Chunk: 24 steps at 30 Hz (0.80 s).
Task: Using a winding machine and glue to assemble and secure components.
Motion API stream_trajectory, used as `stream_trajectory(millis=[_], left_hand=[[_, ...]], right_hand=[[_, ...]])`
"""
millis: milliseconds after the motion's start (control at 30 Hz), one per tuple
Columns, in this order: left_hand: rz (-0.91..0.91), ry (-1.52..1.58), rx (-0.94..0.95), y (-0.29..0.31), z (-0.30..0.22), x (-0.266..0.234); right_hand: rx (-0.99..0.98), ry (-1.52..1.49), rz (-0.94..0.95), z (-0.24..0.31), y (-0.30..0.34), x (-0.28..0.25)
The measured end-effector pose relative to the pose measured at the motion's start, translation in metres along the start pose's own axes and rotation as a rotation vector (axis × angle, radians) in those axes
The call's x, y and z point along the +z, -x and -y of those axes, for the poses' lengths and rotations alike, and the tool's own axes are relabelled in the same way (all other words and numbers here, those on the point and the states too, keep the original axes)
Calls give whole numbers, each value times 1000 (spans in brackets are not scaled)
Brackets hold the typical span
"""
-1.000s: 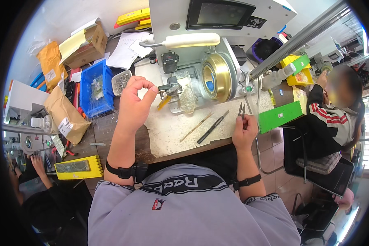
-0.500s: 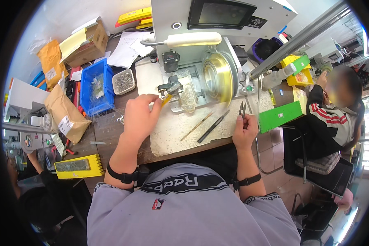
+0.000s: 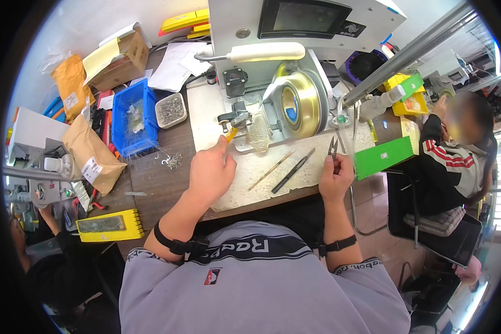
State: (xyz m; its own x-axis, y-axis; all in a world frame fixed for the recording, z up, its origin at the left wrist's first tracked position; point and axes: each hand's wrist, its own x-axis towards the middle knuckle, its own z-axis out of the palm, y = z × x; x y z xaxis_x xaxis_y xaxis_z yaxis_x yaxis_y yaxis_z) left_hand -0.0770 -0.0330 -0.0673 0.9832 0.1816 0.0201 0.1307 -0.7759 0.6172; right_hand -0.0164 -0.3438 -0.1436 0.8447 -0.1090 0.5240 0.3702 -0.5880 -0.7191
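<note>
My left hand (image 3: pixel 210 171) is at the machine's front, index finger stretched out to the yellow handle (image 3: pixel 232 134) of a small metal clamp (image 3: pixel 238 116). Its thumb stands apart from that finger. Beside the clamp is a brass-coloured wheel (image 3: pixel 313 106) with a blue patch on its face. My right hand (image 3: pixel 336 177) grips a dark tool (image 3: pixel 333 147) with two pointed tips spread apart and facing away from me; my fingers hide its handle. Between my hands, a thin brown stick (image 3: pixel 271 170) and a black pen-like tool (image 3: pixel 293 171) lie on the pale sheet (image 3: pixel 228 196).
Left of the machine are a white tub (image 3: pixel 170 111) of small metal pieces, a blue bin (image 3: pixel 116 127) and a paper parcel (image 3: pixel 89 157). A yellow tray (image 3: pixel 134 224) lies nearer me. A green panel (image 3: pixel 384 157) is at right, near a seated co-worker (image 3: pixel 456 150). A lamp (image 3: pixel 267 52) overhangs the wheel.
The wheel was blurred with spin and now looks sharp. My left hand has moved right and nearer me, its index finger now straightened onto the yellow handle. My right hand keeps its tool.
</note>
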Motion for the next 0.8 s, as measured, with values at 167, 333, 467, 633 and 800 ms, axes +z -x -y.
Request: stream_trajectory(millis=[167,333,467,633,800], left_hand=[[-62,111,110,3,17,9],[-92,-12,142,2,12,8],[-60,44,121,1,14,4],[-78,63,151,2,15,7],[-101,53,177,2,18,8]], right_hand=[[43,-10,-4,1,1,-2],[12,-9,-11,4,0,0],[-19,4,-7,5,-1,-2],[-46,17,-6,1,-1,-3],[-18,1,-4,2,0,-3]])
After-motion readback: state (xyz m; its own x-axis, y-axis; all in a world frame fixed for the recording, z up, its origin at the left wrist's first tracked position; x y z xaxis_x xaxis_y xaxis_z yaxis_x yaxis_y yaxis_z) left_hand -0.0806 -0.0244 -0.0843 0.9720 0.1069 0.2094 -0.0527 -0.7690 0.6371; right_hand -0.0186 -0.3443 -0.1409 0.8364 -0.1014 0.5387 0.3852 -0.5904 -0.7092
